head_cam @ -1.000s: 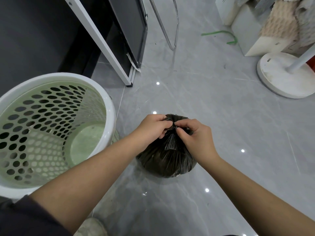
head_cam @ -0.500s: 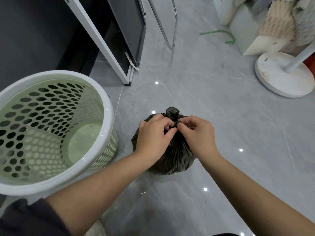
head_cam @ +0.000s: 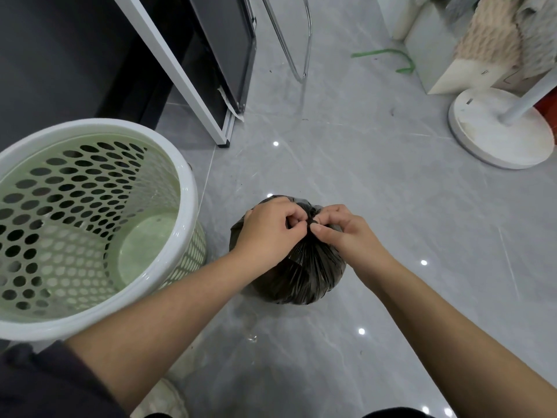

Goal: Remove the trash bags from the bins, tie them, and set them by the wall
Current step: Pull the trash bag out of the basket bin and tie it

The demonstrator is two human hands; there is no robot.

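A full black trash bag (head_cam: 304, 273) sits on the grey tiled floor in the middle of the view. Its top is gathered into a tight twist. My left hand (head_cam: 268, 233) pinches that twisted neck from the left, and my right hand (head_cam: 343, 233) pinches it from the right, fingertips nearly meeting over the knot. To the left stands a pale green perforated bin (head_cam: 90, 236) with a white rim, with no bag inside; its bare bottom shows.
A dark cabinet with a white frame (head_cam: 180, 76) runs along the far left. Chrome chair legs (head_cam: 298, 40) stand behind the bag. A round white fan base (head_cam: 494, 128), white boxes (head_cam: 437, 49) and a green strap (head_cam: 388, 55) lie at the far right.
Both hands have worked on the bag's neck: a loose tuft stuck up half a second ago and is now pulled down into the twist. The bag shifted slightly left, then back.
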